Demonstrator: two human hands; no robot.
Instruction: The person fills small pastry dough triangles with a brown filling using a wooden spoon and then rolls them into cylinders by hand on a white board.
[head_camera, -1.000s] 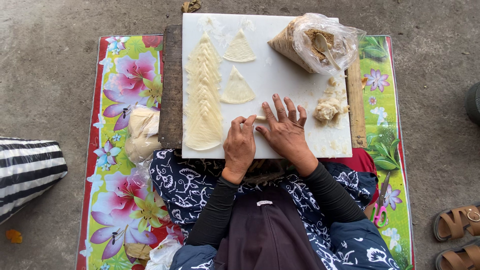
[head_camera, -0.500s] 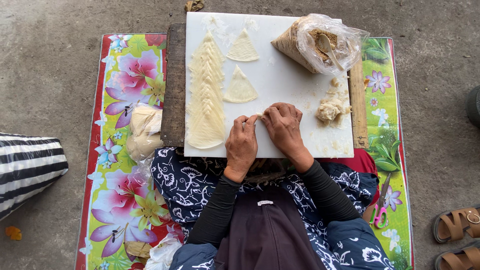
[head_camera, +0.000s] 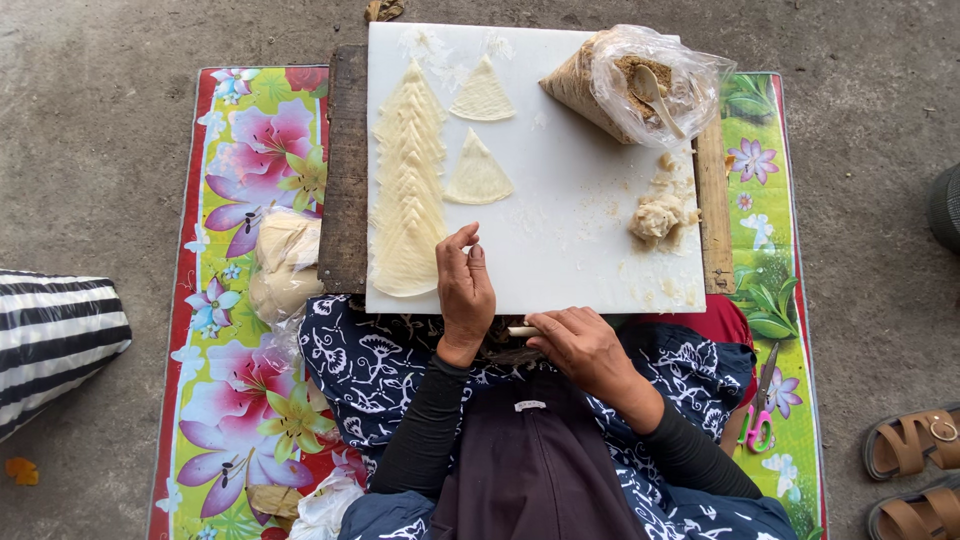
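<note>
Rolled pastry stick (head_camera: 523, 330), thin and pale, sits pinched in the fingers of the right hand (head_camera: 585, 348), just off the near edge of the white cutting board (head_camera: 560, 240) and over the person's lap. The left hand (head_camera: 465, 290) rests on the board's near edge beside the fanned stack of triangular wrappers (head_camera: 408, 190), thumb and forefinger closed together at the tips with nothing clearly between them. Judging by this, one roll is just finished and being taken off the board; a fresh wrapper would call for peeling a single thin sheet from the stack without tearing it. Two single wrappers (head_camera: 478, 170) lie apart near the board's middle. At the far right corner a clear plastic bag (head_camera: 640, 85) lies open, holding brown crumbly filling and a spoon (head_camera: 655, 95). A lump of pale filling (head_camera: 660, 215) sits bare near the right edge. Another plastic bag of dough (head_camera: 283, 265) lies on the flowered mat (head_camera: 230, 150), left of the board.
</note>
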